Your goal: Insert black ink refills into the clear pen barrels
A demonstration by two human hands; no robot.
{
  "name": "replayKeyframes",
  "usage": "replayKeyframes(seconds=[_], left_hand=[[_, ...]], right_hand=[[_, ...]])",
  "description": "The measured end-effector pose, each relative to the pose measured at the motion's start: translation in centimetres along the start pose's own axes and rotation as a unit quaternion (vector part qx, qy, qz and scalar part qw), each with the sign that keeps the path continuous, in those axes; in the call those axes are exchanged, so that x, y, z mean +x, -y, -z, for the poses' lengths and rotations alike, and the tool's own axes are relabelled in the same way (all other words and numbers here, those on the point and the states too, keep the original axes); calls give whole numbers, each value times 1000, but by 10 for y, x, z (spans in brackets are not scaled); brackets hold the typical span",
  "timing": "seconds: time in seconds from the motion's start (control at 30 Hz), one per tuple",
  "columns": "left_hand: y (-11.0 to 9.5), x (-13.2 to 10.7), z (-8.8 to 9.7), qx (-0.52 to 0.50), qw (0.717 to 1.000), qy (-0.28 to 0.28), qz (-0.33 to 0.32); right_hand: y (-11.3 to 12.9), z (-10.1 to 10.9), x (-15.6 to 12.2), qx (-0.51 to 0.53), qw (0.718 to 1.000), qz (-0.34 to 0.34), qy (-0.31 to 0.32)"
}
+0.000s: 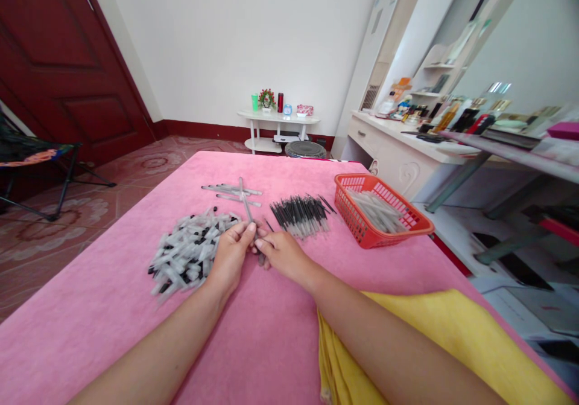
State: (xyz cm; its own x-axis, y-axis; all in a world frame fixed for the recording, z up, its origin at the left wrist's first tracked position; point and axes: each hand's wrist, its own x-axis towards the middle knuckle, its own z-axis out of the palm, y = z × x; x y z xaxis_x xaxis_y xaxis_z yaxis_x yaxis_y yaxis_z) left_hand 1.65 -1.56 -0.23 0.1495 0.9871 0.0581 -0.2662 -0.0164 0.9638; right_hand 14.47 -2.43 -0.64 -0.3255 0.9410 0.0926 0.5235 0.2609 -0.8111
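My left hand [233,251] and my right hand [283,254] meet over the middle of the table, fingers closed around a slim translucent pen [246,203] that points away from me. Its lower end is partly hidden by my fingers. Close to my left hand lies a heap of clear pen caps with black ends [187,251]. Just beyond my right hand, a row of black and clear pen refills [299,215] is spread out. Several pens [230,191] lie on the cloth farther back.
A red plastic basket [384,239] with clear pen barrels [377,210] stands at right. A yellow cloth [434,314] lies under my right forearm, on the pink table cover [253,338]. Beyond are a white side table [280,117] and a cluttered dresser [389,145].
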Motion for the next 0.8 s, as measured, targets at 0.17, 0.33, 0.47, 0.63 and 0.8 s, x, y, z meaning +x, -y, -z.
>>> replayKeyframes(seconds=[0.17, 0.33, 0.47, 0.63, 0.8], left_hand=[[-2, -1, -1, -10, 1000, -2, 8], [-1, 0, -1, -12, 1000, -4, 7], [-1, 1, -1, -8, 1000, -5, 5], [-2, 0, -2, -15, 1000, -1, 10], [-2, 0, -2, -16, 1000, -4, 5]], right_hand=[[-1, 0, 0, -1, 1000, 4, -1], [2, 2, 0, -20, 1000, 2, 0], [2, 2, 0, -19, 1000, 1, 1], [1, 1, 0, -2, 1000, 3, 1], [1, 0, 1, 3, 1000, -1, 5]])
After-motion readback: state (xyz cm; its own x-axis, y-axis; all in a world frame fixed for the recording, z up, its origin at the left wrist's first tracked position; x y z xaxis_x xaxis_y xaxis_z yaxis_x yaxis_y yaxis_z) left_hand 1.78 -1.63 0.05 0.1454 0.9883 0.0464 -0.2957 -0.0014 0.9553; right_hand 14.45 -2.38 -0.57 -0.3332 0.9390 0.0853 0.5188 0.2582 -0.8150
